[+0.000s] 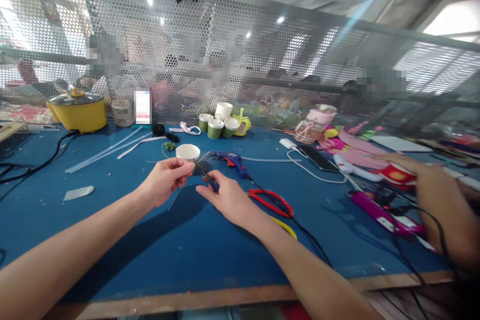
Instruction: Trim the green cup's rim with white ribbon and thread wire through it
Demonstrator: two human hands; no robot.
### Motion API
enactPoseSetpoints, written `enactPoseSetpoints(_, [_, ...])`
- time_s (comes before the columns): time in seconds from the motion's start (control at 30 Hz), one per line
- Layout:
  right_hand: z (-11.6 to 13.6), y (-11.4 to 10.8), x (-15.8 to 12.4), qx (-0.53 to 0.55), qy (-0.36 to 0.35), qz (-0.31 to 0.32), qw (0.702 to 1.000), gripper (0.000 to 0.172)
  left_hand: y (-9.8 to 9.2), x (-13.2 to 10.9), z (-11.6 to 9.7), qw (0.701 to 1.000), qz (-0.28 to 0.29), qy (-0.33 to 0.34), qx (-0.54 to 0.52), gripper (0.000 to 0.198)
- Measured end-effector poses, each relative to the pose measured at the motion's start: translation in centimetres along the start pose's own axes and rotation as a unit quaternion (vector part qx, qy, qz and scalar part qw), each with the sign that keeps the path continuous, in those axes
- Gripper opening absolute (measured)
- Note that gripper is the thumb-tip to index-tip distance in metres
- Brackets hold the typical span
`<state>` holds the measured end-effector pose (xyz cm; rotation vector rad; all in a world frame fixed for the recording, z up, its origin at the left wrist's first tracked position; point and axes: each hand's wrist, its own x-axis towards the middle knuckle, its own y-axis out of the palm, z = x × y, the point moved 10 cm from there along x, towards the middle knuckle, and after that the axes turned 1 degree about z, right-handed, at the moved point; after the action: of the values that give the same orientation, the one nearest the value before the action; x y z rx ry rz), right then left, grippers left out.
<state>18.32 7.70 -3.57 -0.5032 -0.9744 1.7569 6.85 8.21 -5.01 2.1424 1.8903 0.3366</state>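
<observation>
Over the blue table (157,245), my left hand (167,179) pinches a thin wire (176,198) that hangs down from its fingers. My right hand (225,200) is closed on small blue-handled pliers (205,175) whose tip meets the wire at the left fingertips. Just behind the hands stands a white paper cup (187,151). A blue glue gun (231,161) lies just behind my right hand. Red-handled scissors (272,199) and a yellow-handled tool (284,226) lie beside my right wrist.
A yellow cooking pot (77,110) stands at the back left, with clear glue sticks (108,150) near it. Green and white cups (219,122) are grouped at the back. A phone (318,157), cables and pink craft pieces lie right. Another person's hand (438,200) reaches in at right.
</observation>
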Motion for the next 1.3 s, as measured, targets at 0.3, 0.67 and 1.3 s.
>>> enactPoseSetpoints(0.3, [-0.9,-1.3,0.3,0.019,0.029,-0.019,0.999,0.020,1.9,-3.1,-5.8,0.789,-0.040,0.362,0.495,0.016])
enactPoseSetpoints(0.67, [-0.1,0.1,0.0,-0.008,0.019,0.005,1.000,0.018,6.2,-6.4,-6.7,0.536,-0.001,0.554,0.637,0.019])
enactPoseSetpoints(1.3, [-0.8,-1.7,0.2,-0.012,0.029,-0.043,0.999,0.018,2.8,-2.3,-2.7,0.875,0.021,0.188,0.446,0.025])
